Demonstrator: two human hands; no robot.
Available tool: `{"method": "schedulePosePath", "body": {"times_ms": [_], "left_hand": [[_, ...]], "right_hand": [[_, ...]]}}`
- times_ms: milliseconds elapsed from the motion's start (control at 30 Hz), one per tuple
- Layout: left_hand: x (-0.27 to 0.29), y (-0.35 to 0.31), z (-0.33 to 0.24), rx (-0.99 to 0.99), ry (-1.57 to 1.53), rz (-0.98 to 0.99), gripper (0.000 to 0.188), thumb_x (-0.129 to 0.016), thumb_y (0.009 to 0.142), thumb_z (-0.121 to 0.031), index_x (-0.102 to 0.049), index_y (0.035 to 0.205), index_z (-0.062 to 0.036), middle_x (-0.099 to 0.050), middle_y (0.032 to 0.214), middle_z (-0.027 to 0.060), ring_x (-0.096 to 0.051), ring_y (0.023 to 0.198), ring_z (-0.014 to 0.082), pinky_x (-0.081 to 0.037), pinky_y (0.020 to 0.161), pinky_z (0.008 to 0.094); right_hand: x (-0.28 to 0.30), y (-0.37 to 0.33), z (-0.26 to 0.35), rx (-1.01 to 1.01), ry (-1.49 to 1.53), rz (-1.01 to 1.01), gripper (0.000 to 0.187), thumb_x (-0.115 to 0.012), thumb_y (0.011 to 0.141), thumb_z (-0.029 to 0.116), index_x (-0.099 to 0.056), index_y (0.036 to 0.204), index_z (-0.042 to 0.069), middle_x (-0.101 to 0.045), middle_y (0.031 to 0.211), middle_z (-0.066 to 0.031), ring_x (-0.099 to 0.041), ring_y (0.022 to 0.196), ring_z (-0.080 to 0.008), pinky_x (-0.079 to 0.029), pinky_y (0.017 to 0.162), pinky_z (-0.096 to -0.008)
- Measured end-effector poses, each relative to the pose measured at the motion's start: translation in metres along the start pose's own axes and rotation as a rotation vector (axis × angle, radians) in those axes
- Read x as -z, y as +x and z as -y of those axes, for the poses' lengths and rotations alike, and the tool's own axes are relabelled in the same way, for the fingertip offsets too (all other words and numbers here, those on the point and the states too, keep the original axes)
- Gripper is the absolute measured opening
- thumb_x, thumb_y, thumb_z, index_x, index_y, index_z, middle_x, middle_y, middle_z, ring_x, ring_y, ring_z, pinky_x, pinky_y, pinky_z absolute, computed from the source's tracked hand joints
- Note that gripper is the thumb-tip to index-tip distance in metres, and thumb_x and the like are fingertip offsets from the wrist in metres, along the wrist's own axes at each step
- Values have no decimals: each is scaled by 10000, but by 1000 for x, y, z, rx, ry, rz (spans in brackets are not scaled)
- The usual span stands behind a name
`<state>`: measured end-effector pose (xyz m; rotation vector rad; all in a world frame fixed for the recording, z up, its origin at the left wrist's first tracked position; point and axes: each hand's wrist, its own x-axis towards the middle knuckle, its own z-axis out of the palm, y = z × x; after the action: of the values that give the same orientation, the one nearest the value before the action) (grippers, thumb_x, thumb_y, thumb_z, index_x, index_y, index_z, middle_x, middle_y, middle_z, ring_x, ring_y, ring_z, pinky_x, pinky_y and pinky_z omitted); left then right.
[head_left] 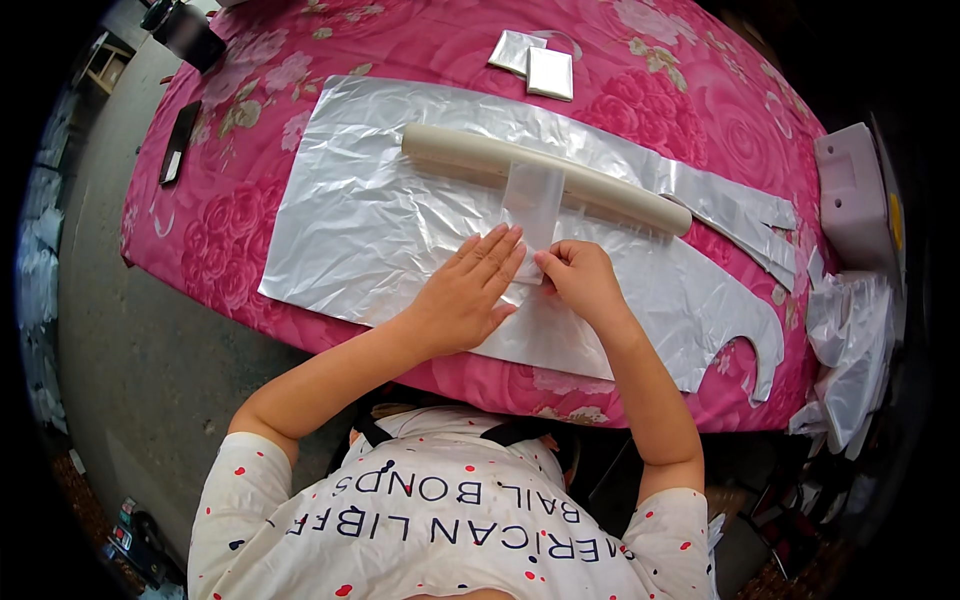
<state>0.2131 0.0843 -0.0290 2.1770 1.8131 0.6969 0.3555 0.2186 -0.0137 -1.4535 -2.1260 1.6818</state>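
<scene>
One translucent plastic piece [533, 200] lies on the silver sheet [340, 200], reaching the beige tube [600, 188]. The left hand [462, 292] rests on it with flat fingers, nearly together; the right hand [583, 280] pinches its near edge between thumb and finger

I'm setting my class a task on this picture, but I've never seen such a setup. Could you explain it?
There is no machine here: a person works bare-handed. A wide fisheye camera on their head looks down, so straight edges bend.

On the pink flowered tablecloth lies a large silver sheet. A pale tube rests on it, with a clear plastic piece against it. Two small silver packets lie beyond.

The left hand is spread flat, fingertips at the clear piece. The right hand bunches its fingers at that piece's edge, perhaps pinching it.
</scene>
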Motion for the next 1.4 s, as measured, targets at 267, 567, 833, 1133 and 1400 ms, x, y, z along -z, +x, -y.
{"method": "schedulePosePath", "body": {"times_ms": [267, 567, 833, 1133, 1400], "left_hand": [[-15, -3, 1, 80, 101, 76, 689, -600, 817, -281, -328, 1355, 54, -277, 1446, 214, -266, 1352, 325, -230, 1096, 435], [-7, 18, 17, -77, 282, -5, 523, -612, 706, -107, -507, 1188, 67, -535, 1232, 171, -525, 1132, 273, -422, 918, 380], [2, 13, 9, -88, 143, 39, 374, -562, 745, -38, -565, 1112, 29, -604, 1131, 145, -607, 1000, 234, -470, 839, 347], [7, -38, 4, -291, -78, 44, 509, -663, 654, -93, -561, 1146, -18, -590, 1161, 88, -553, 1079, 208, -396, 965, 393], [-1, -34, 4, -198, -119, -9, 496, -648, 654, -53, -576, 1145, -42, -633, 1074, 87, -600, 973, 233, -448, 787, 348]], "right_hand": [[-9, -15, -3, 398, -341, -287, 283, -649, 787, 155, -602, 1015, -4, -634, 914, -136, -616, 842, -207, -481, 707, -316], [10, 8, -14, 983, -631, -63, 468, -584, 693, -29, -563, 1158, 18, -550, 1201, -123, -513, 1097, -297, -423, 961, -381], [8, 9, -22, 1016, -497, -119, 355, -562, 641, -106, -619, 966, 25, -613, 1005, -97, -582, 926, -281, -490, 791, -361], [-17, -58, -36, 985, -487, -37, 290, -636, 613, -25, -628, 890, 57, -629, 873, -61, -594, 801, -246, -493, 703, -342], [-13, -67, -42, 763, -333, -141, 222, -642, 698, -29, -663, 893, 76, -645, 885, -66, -598, 797, -252, -494, 691, -337]]}}
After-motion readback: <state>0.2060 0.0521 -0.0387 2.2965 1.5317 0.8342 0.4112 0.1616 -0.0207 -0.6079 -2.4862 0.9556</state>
